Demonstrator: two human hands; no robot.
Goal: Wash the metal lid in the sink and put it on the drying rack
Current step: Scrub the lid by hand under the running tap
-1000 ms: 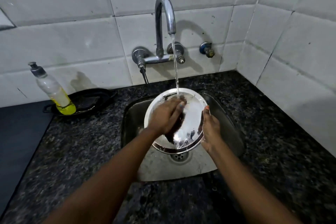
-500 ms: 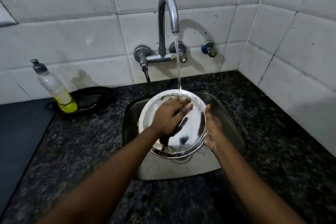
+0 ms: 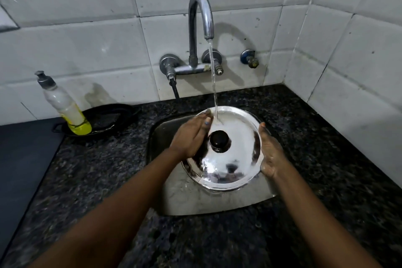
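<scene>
A round shiny metal lid [image 3: 237,154] with a black knob [image 3: 219,140] is tilted over the steel sink [image 3: 195,198], knob side towards me. Water from the curved tap [image 3: 201,17] falls on the lid's upper edge. My left hand [image 3: 191,137] lies flat on the lid's left part, fingers by the stream. My right hand [image 3: 270,154] cups the lid's right rim and holds it. No drying rack is in view.
A dish soap bottle [image 3: 65,106] with yellow liquid stands in a black pan [image 3: 108,119] on the dark granite counter [image 3: 326,159] left of the sink. White tiled walls close the back and right. A dark surface [image 3: 24,159] lies at far left.
My left hand has slid off the knob to the lid's left side, so the black knob now shows. The lid has shifted slightly right under the stream.
</scene>
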